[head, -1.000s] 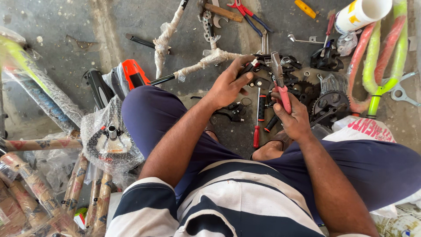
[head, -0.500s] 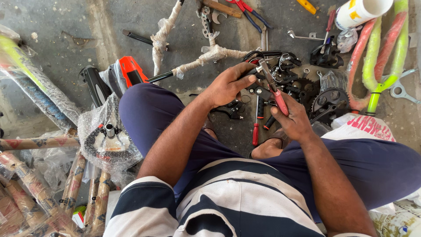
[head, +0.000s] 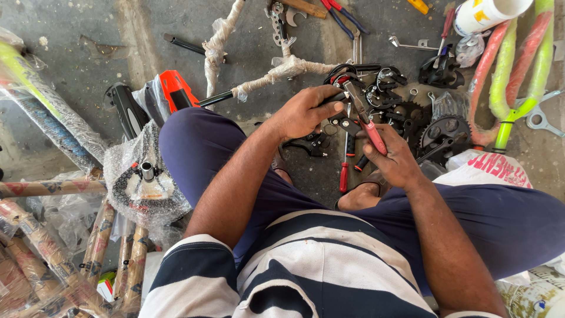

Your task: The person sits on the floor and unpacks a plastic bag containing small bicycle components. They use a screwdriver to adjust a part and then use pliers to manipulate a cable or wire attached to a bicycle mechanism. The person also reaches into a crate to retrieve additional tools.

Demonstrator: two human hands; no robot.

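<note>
Red-handled pliers [head: 368, 121] in right hand [head: 393, 159]

At the upper right of the frame you have a white tub [head: 485, 13] lying tilted, with a yellow and blue label on its side. Just right of your right knee lies a white plastic bag [head: 493, 171] with red printing on it. At the lower right corner sits part of a pale tin [head: 537, 300] with a printed label and a blue spot. At the lower left, among the wrapped tubes, you can see a small box [head: 106, 287] in white, red and green.
</note>
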